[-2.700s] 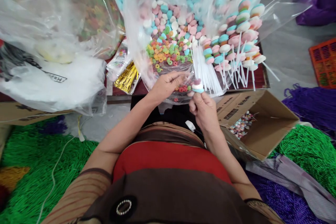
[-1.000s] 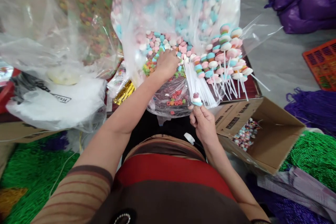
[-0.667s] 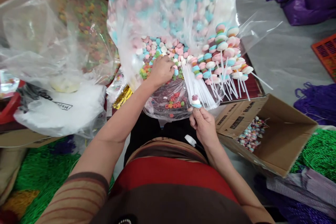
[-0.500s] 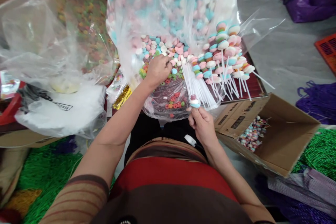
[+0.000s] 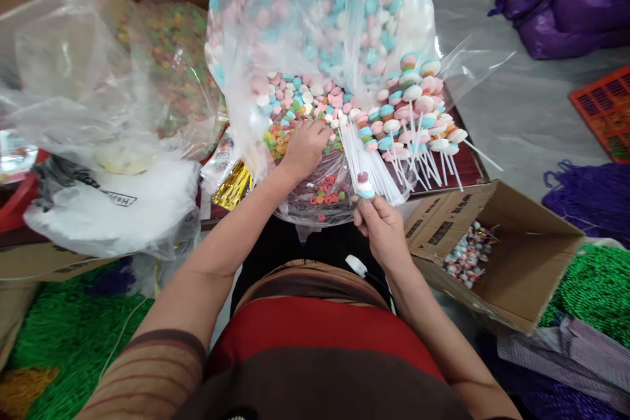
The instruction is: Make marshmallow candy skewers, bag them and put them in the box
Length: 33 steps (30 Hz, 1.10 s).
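Right hand (image 5: 381,226) near, fingers clamped on candy stack (image 5: 364,186); left hand (image 5: 306,146) farther left, at ring candies (image 5: 278,140), finger closure can't be told

Grey floor (image 5: 522,121) with a dull sheen spreads past the right edge of the dark red tabletop (image 5: 473,172). Out there are 1 orange crate (image 5: 605,108) and a shiny purple bundle (image 5: 571,3). Purple strands (image 5: 581,200) lie off the near right corner, green strands (image 5: 63,341) below the near left corner. Pale light brightens the far right.
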Tool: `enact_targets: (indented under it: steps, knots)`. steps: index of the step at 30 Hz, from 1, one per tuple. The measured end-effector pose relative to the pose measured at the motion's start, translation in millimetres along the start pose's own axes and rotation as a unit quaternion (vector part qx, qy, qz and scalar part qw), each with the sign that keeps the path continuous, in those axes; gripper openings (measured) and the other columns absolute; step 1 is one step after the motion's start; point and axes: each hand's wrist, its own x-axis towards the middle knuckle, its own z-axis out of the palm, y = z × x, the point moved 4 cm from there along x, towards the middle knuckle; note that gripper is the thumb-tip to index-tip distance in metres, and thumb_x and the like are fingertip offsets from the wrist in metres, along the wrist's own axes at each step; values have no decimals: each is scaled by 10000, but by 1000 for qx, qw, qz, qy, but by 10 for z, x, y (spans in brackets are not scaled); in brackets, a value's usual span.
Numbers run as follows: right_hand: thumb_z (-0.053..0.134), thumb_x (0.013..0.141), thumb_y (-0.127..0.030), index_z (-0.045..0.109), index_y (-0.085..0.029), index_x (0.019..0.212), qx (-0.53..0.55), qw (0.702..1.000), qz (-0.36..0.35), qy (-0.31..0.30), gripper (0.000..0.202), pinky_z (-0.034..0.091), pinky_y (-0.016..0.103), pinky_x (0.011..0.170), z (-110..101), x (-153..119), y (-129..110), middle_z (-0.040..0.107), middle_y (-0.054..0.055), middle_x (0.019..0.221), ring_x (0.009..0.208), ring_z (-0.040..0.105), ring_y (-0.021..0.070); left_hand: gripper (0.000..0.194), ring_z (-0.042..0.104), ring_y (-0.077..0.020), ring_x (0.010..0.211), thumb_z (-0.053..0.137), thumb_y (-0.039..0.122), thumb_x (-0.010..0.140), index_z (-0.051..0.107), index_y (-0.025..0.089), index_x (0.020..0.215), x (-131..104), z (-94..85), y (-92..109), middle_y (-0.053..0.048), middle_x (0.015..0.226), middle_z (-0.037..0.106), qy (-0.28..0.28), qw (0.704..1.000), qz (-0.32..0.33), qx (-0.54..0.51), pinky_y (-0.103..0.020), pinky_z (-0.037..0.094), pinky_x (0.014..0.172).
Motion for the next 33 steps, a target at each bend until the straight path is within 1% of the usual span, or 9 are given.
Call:
enact_targets:
  steps: [8, 12, 14, 17, 20, 24, 29, 31, 33]
  knots:
    - [687, 873, -530, 625, -214, 798, -35, 996, -77, 8, 331, 226, 243, 487, 246, 386, -285, 362, -83, 613, 522, 257, 78, 342, 627, -319, 1080, 423, 192, 1019, 751, 158, 1109, -56, -10, 20, -182, 1107, 748, 30, 999, 2, 13, -484, 436, 973]
    - [709, 843, -553, 628, -211, 779, -47, 996, -69, 21, 358, 225, 246, 486, 285, 435, -276, 324, -94, 576, 520, 248, 81, 315, 652, -299, 1096, 482, 138, 974, 764, 181, 1107, -85, -125, -125, -150, 1083, 763, 65, 985, -114, -108, -469, 461, 1005]
    - [727, 832, -542, 646, -209, 781, -47, 996, -65, 30, 346, 235, 242, 483, 283, 465, -276, 337, -93, 558, 515, 263, 82, 275, 674, -263, 1081, 521, 153, 963, 765, 195, 1083, -149, -197, -219, -109, 1061, 773, 105, 942, -194, -252, -424, 493, 996]
    - [745, 824, -509, 710, -218, 871, -38, 995, -80, 38, 296, 307, 228, 503, 325, 502, -311, 430, -75, 573, 542, 370, 96, 194, 702, -203, 1002, 616, 234, 936, 753, 196, 1067, -316, -227, -198, -57, 1041, 784, 117, 809, -261, -514, -345, 542, 920]
    - [763, 806, -492, 757, -239, 982, -38, 992, -122, 15, 308, 452, 246, 613, 435, 496, -353, 643, -22, 744, 732, 573, 152, 178, 703, -181, 909, 726, 331, 871, 756, 194, 980, -504, -222, 24, -36, 966, 785, 84, 689, -281, -663, -322, 562, 843]
    - [767, 809, -490, 774, -240, 1019, -80, 985, -154, 5, 327, 534, 324, 809, 520, 442, -346, 750, 12, 937, 896, 633, 196, 223, 689, -171, 834, 778, 397, 831, 760, 183, 892, -664, -209, 296, -30, 868, 765, 50, 620, -307, -721, -321, 558, 805]
    - [811, 771, -484, 716, -230, 934, -69, 989, -129, 25, 317, 459, 256, 634, 469, 421, -346, 654, -32, 747, 666, 530, 121, 58, 656, -130, 788, 682, 201, 865, 734, 187, 886, -766, -219, 287, 10, 817, 739, 73, 596, -341, -723, -264, 526, 770]
    - [805, 765, -535, 670, -228, 888, -31, 996, -86, 17, 358, 347, 235, 504, 466, 433, -336, 566, -55, 655, 550, 424, 93, 62, 649, -120, 776, 664, 174, 867, 721, 184, 888, -809, -249, 248, 18, 808, 730, 85, 631, -338, -693, -255, 515, 780]
    - [806, 753, -573, 623, -230, 853, 0, 998, -58, 3, 401, 262, 232, 452, 487, 443, -332, 506, -71, 612, 495, 345, 76, 55, 652, -120, 799, 684, 184, 859, 725, 181, 895, -844, -295, 247, 12, 839, 745, 90, 694, -313, -642, -252, 506, 808]
